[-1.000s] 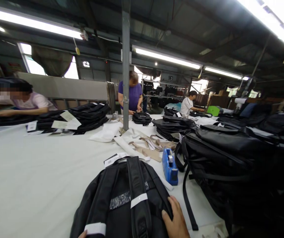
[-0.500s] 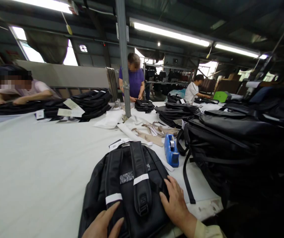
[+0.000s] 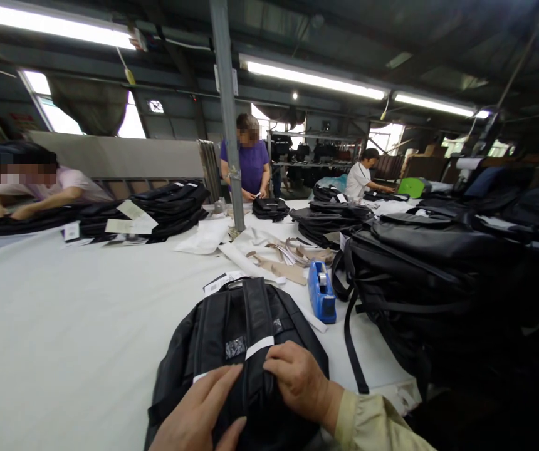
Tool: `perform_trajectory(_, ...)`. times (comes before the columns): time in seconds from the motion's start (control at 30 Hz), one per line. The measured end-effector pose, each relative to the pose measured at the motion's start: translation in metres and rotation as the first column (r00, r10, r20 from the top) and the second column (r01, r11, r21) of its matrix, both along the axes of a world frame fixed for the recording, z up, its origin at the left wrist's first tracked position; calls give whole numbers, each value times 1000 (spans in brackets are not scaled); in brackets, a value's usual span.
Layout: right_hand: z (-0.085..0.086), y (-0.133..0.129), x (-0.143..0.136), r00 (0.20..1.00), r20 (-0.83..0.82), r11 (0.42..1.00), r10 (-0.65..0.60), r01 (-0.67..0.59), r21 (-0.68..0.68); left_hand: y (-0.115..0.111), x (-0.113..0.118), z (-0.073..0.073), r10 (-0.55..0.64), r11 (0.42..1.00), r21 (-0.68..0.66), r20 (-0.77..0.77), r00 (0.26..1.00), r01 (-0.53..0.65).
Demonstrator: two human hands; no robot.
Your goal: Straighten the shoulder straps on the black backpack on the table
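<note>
Strip lights (image 3: pixel 314 79) blazing overhead!
There's the grey pole (image 3: pixel 225 106), a worker in purple (image 3: pixel 254 160) behind it, and, over left, a dark curtain (image 3: pixel 87 103) draped across a window (image 3: pixel 132 120).

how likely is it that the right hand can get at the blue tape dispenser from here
Probably yes: the right hand is at the backpack, and only the backpack's edge and a white strip seem to lie between it and the tape dispenser.
</note>
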State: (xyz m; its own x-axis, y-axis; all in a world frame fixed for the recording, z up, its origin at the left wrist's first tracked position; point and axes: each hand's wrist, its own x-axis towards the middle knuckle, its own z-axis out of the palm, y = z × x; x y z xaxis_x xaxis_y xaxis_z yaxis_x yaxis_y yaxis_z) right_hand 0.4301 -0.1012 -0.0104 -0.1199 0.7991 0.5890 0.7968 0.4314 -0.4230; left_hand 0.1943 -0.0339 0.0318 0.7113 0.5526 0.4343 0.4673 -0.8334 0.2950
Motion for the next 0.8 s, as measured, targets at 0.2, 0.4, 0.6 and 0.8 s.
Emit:
perform_trajectory(0.2, 28, 5, 8, 905, -425, 993, -4, 53, 104, 25, 61, 27, -47, 977, -212, -63, 997, 32)
perform_trajectory(0.4, 9, -2, 45, 874, -401, 942, -276, 164, -291, 48, 68, 36, -79, 928, -356, 104, 991, 111)
perform_trajectory(0.6, -26, 2, 23, 793, -386, 811, -472, 220, -542, 39, 71, 42, -31, 933, -352, 118, 993, 71)
perform_trajectory(0.8, -41, 0, -4, 724, -562, 809, -399, -9, -587, 27, 72, 31, -102, 975, -189, 98, 990, 119)
